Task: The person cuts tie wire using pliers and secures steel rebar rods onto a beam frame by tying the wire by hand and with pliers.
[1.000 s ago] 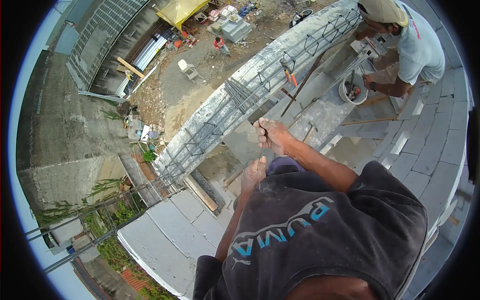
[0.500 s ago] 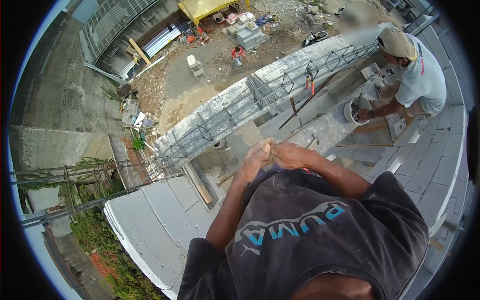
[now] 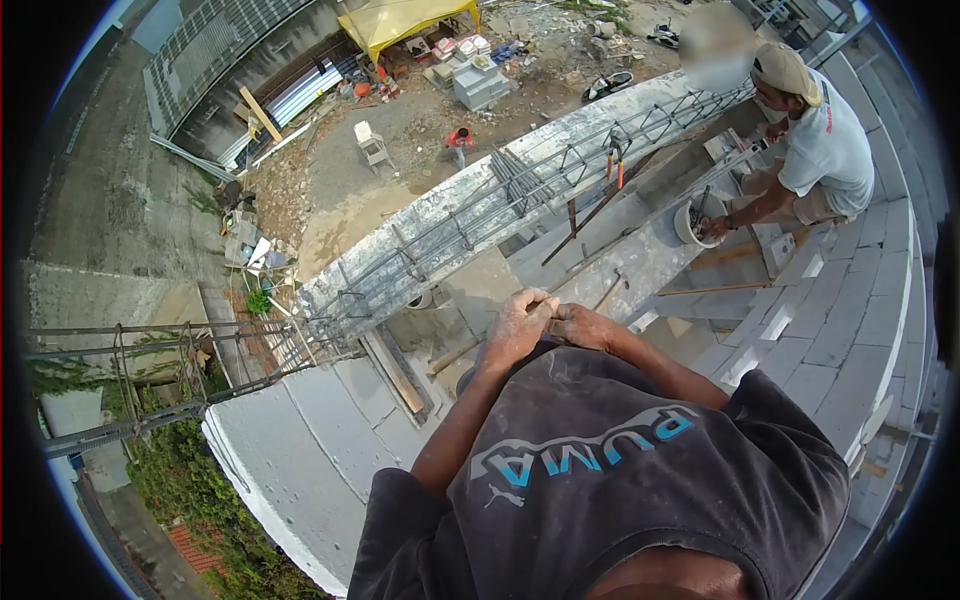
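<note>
My left hand (image 3: 517, 328) and my right hand (image 3: 585, 328) meet in front of my chest, dusty with pale powder. Their fingers are pinched together at the tips, and anything between them is too small or hidden to make out. Just beyond my right hand, a hammer (image 3: 610, 290) lies on a grey board (image 3: 645, 268). A long steel rebar cage (image 3: 460, 232) runs along the wall top ahead. Red-handled pliers (image 3: 615, 165) hang on it, and several loose bars (image 3: 520, 182) lie across it.
At the right, a co-worker (image 3: 825, 140) crouches with one hand in a white bucket (image 3: 700, 218). Pale block walls (image 3: 840, 330) curve along the right, with another block edge (image 3: 300, 440) at lower left. The ground lies far below, with a white chair (image 3: 370, 145) and a person in red (image 3: 459, 138).
My view has shifted slightly, so the surroundings sit a little further left and up. My hands stay together with a small change of finger pose. The co-worker's other hand now shows, raised near a tool.
</note>
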{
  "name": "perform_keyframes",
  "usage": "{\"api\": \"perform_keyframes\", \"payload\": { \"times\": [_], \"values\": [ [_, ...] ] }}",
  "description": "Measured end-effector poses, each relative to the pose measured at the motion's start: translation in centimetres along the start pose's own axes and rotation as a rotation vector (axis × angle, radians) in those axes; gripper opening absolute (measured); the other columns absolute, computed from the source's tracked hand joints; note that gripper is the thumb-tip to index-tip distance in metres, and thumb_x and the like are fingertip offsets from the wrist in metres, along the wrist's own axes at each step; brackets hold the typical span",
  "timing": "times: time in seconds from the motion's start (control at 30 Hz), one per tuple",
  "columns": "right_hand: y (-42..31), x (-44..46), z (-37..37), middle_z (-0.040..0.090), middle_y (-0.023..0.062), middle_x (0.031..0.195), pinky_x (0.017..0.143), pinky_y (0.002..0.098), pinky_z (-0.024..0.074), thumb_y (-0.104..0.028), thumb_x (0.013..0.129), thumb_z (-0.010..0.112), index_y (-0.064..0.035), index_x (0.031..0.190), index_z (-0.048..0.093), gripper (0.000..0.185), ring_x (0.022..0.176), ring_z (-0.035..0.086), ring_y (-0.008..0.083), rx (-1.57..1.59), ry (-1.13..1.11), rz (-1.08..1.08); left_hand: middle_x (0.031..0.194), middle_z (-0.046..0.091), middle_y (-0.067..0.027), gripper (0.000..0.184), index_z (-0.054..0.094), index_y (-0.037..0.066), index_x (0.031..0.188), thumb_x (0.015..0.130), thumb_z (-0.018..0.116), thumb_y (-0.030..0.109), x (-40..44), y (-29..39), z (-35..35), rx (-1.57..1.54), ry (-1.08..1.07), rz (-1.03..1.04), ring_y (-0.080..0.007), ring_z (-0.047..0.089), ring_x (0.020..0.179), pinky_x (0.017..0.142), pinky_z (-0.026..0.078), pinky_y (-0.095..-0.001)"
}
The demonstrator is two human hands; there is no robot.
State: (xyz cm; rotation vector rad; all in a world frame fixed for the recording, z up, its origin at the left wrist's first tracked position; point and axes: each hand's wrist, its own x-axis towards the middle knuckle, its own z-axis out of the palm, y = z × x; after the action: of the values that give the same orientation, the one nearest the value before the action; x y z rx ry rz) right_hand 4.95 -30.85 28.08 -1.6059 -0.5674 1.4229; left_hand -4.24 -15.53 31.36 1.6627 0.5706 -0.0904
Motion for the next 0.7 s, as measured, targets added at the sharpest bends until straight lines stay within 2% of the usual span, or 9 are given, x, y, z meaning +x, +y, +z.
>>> {"api": "perform_keyframes", "payload": {
  "times": [0.07,0.13,0.17,0.27,0.37,0.43,0.5,0.57,0.7],
  "values": [
    [0.9,1.0,-0.8,0.059,0.0021,0.082,0.056,0.0266,0.0448,-0.021,0.101,0.048,-0.0046,0.11,0.063,0.024,0.068,0.054,0.0097,0.238,-0.043,0.156,0.09,0.065,-0.0096,0.031,0.065,-0.003,0.096,0.091,0.064,0.028,1.2,-2.7,0.3,-0.013,0.084,0.078,-0.0152,0.061,0.081,0.074,0.049,-0.0313],
    [-0.9,0.5,0.1,0.055,0.0003,0.078,0.049,0.0236,0.039,-0.021,0.101,0.048,-0.0056,0.11,0.062,0.023,0.062,0.047,0.0068,0.485,0.067,0.167,0.093,0.064,-0.0055,0.027,0.065,-0.002,0.098,0.093,0.063,0.025,1.7,-4.5,0.4,-0.117,0.166,0.159,-0.0121,0.059,0.081,0.074,0.049,-0.0283],
    [-1.6,0.6,0.5,0.053,-0.0006,0.076,0.045,0.0221,0.0361,-0.021,0.102,0.048,-0.0062,0.111,0.061,0.022,0.059,0.044,0.0054,0.608,0.122,0.165,0.094,0.063,-0.0046,0.026,0.065,-0.001,0.099,0.094,0.063,0.025,1.6,-4.6,0.1,-0.174,0.14,0.126,-0.0113,0.059,0.081,0.074,0.049,-0.0274],
    [-1.3,1.5,0.3,0.057,0.0004,0.079,0.049,0.0226,0.0414,-0.02,0.1,0.05,-0.0042,0.115,0.059,0.023,0.063,0.05,0.0064,0.54,0.241,0.155,0.096,0.063,-0.0021,0.024,0.064,0.001,0.102,0.095,0.062,0.025,1.0,-3.4,-1.3,-0.297,0.073,0.026,-0.009,0.059,0.083,0.074,0.049,-0.0251],
    [-3.2,0.8,0.8,0.06,0.0011,0.084,0.053,0.0223,0.0468,-0.019,0.1,0.049,-0.0038,0.113,0.06,0.022,0.067,0.055,0.0075,0.282,0.326,0.081,0.094,0.063,-0.0009,0.025,0.063,0.003,0.102,0.095,0.062,0.027,1.0,-3.5,-2.0,-0.348,-0.044,-0.038,-0.0077,0.058,0.084,0.074,0.049,-0.0241],
    [-5.5,0.4,1.2,0.063,0.0017,0.09,0.058,0.0231,0.0518,-0.018,0.1,0.049,-0.0038,0.111,0.062,0.022,0.072,0.058,0.009,0.08,0.31,0.126,0.092,0.064,-0.0007,0.025,0.063,0.003,0.101,0.096,0.062,0.028,0.9,-4.5,-2.1,-0.383,-0.095,-0.044,-0.0079,0.059,0.085,0.074,0.049,-0.024],
    [-4.2,1.5,1.5,0.063,0.002,0.093,0.06,0.0242,0.0537,-0.019,0.1,0.05,-0.0039,0.107,0.063,0.021,0.073,0.059,0.0098,0.098,0.307,0.125,0.09,0.064,-0.0011,0.026,0.063,0.003,0.099,0.096,0.062,0.029,0.5,-4.2,-1.6,-0.438,-0.065,-0.067,-0.0087,0.059,0.083,0.074,0.049,-0.0245],
    [-3.0,2.0,1.8,0.064,0.0024,0.094,0.06,0.0247,0.0539,-0.019,0.101,0.049,-0.0043,0.109,0.062,0.021,0.073,0.059,0.0096,0.154,0.364,0.072,0.092,0.064,-0.0028,0.027,0.062,0.003,0.102,0.096,0.062,0.029,1.1,-5.4,-1.3,-0.346,-0.057,0.011,-0.0101,0.061,0.082,0.075,0.051,-0.0261],
    [-1.7,2.5,1.2,0.063,0.0023,0.093,0.06,0.025,0.0541,-0.019,0.102,0.048,-0.006,0.114,0.059,0.021,0.074,0.06,0.0092,0.347,0.439,-0.019,0.093,0.064,-0.0049,0.027,0.059,0.001,0.104,0.097,0.059,0.028,1.6,-5.8,-0.7,-0.48,0.042,0.024,-0.0117,0.062,0.083,0.077,0.052,-0.0279]
  ]
}}
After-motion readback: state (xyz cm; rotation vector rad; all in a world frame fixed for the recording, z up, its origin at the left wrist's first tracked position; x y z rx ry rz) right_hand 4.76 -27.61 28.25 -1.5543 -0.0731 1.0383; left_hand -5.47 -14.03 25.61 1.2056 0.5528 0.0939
